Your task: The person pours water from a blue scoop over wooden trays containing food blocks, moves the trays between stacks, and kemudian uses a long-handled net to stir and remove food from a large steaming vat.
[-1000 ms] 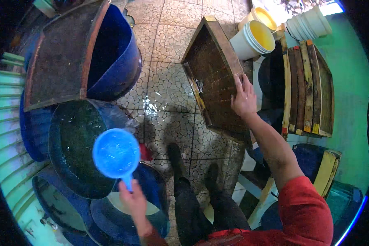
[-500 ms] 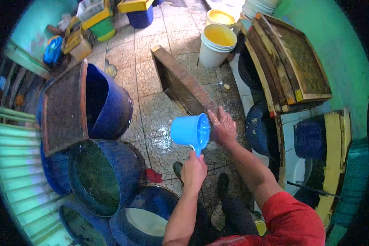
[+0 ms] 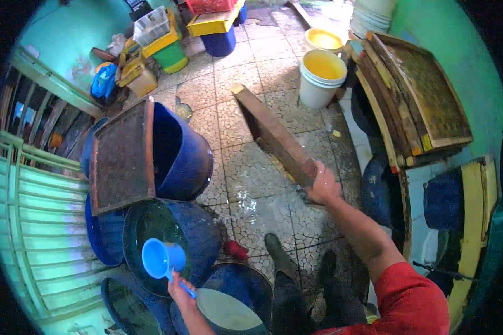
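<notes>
My left hand (image 3: 181, 290) grips the handle of a light-blue water dipper (image 3: 167, 258), held over a blue barrel of dark water (image 3: 198, 223) on the left. The round mouth of the dipper faces up and to the left. Out to the right, my right hand (image 3: 324, 184) is wrapped round the near end of a wooden frame (image 3: 279, 133). This frame stands on its edge, slanting away over the wet tiled floor, and its far end has a pale yellow corner.
A mesh-bottomed wooden frame (image 3: 122, 159) rests across another blue barrel (image 3: 193, 162). Near my feet stands a blue tub of pale liquid (image 3: 262, 285). White buckets (image 3: 318, 89) with yellow insides stand ahead. More wooden frames (image 3: 430, 89) are stacked along the right wall.
The dipper has gone from beside the frame, left and nearer, to above the barrel. My right hand, spread against the frame's end before, now grasps it. The whole view has shifted.
</notes>
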Demonstrator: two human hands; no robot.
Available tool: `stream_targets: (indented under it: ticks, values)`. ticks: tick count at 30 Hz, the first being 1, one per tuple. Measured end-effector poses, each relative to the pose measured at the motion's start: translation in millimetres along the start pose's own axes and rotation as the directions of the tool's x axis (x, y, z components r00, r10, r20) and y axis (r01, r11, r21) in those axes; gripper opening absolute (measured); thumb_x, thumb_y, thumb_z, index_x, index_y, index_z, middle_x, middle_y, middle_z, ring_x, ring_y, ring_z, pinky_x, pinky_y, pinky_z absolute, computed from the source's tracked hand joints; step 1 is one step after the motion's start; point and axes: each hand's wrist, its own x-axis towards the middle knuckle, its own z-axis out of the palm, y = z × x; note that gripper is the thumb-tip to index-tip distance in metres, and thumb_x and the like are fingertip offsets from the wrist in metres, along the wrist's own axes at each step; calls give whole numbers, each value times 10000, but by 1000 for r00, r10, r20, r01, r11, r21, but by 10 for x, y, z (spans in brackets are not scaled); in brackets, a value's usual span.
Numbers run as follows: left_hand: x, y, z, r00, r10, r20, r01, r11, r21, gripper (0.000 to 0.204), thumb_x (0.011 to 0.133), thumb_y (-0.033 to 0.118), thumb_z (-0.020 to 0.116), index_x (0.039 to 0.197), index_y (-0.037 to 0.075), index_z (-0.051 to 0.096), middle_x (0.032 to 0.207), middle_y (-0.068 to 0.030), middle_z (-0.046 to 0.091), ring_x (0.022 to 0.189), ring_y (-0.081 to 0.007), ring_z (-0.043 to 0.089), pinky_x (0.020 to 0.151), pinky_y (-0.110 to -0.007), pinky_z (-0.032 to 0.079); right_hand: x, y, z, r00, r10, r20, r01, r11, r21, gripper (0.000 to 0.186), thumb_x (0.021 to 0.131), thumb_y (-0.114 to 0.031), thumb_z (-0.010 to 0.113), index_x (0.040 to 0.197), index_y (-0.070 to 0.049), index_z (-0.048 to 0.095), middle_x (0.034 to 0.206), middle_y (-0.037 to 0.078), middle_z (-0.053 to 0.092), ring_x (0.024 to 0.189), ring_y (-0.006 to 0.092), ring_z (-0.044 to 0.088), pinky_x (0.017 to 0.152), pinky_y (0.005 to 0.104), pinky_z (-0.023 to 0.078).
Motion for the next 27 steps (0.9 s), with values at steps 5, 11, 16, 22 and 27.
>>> stream_targets:
  ticks: [5, 11, 16, 22, 27]
  values:
    - [579, -243, -1017, 981, -34, -189, 31, 999, -17, 239, 897, 372, 564, 869, 141, 509, 620, 21, 466, 451, -104, 448, 354, -267, 365, 367, -588, -85, 994, -96, -48, 96, 995, 9, 905, 657, -352, 785, 1328, -21, 275, 1231, 239, 478, 1113, 381, 505, 902, 451, 437]
    - [921, -906, -1711, 964, -258, -57, 252, 962, -103, 717, 829, 577, 545, 1309, 76, 365, 1259, -124, 464, 1111, -276, 503, 824, -468, 460, 527, -1082, 86, 992, -62, 114, 55, 997, 58, 729, 588, -292, 817, 1127, 12, 431, 1137, 245, 523, 1076, 388, 523, 887, 442, 452]
    - [506, -948, -1476, 971, -149, -185, 122, 981, -150, 328, 863, 225, 540, 1173, 119, 514, 942, -92, 631, 818, -241, 586, 495, -296, 468, 690, -1187, 684, 954, -183, -238, 172, 983, -68, 570, 582, -259, 783, 1010, 34, 545, 957, 205, 602, 934, 368, 599, 805, 421, 503]
    - [-549, -680, -422, 938, -276, 211, 260, 960, 100, 603, 823, 366, 564, 1306, 70, 359, 1149, -125, 506, 1002, -275, 479, 753, -401, 403, 375, -1782, -634, 997, -67, -27, 68, 998, 11, 373, 593, -234, 760, 822, 34, 637, 881, 187, 653, 858, 301, 636, 740, 426, 503]
    - [-1295, -420, 1372, 437, -577, 691, 666, 723, 182, 756, 808, 511, 538, 1359, 61, 285, 1286, -139, 399, 1160, -305, 373, 887, -469, 344, 102, -1604, -1707, 968, -245, -46, 249, 947, 202, 375, 569, -257, 783, 737, 42, 631, 744, 166, 642, 725, 246, 632, 653, 401, 485]
